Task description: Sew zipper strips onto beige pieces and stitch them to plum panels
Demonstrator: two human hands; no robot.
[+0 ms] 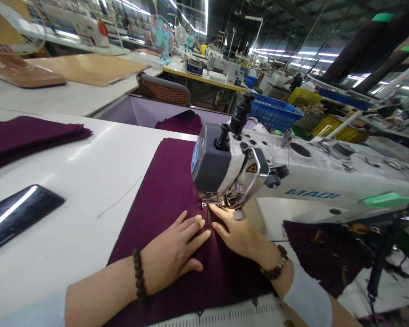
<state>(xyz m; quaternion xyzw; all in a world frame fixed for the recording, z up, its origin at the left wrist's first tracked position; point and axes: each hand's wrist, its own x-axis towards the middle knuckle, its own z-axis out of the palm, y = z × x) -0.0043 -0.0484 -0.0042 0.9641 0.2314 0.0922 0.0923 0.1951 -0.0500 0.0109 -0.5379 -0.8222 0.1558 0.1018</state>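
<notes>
Inspector: Condition of the hands?

Recorder: Left hand palm down, fingers extended and slightly parted, pressing maroon fabric just left of the sewing machine's presser foot. Right hand loosely bent, fingertips on the fabric, index finger reaching under the machine's head. Neither is clenched.

Inspector: Fabric's location and axis?

Recorder: Flat beneath the sewing machine's head. Long axis runs away from the wearer, leaning slightly right; the far end points past the head. A narrow dark strip between the hands leads toward the foot.

Inspector: Surroundings?

Recorder: Left of the machine, on the white table: loose thread, glossy black object, maroon stack. Behind the machine: blue basket.
</notes>
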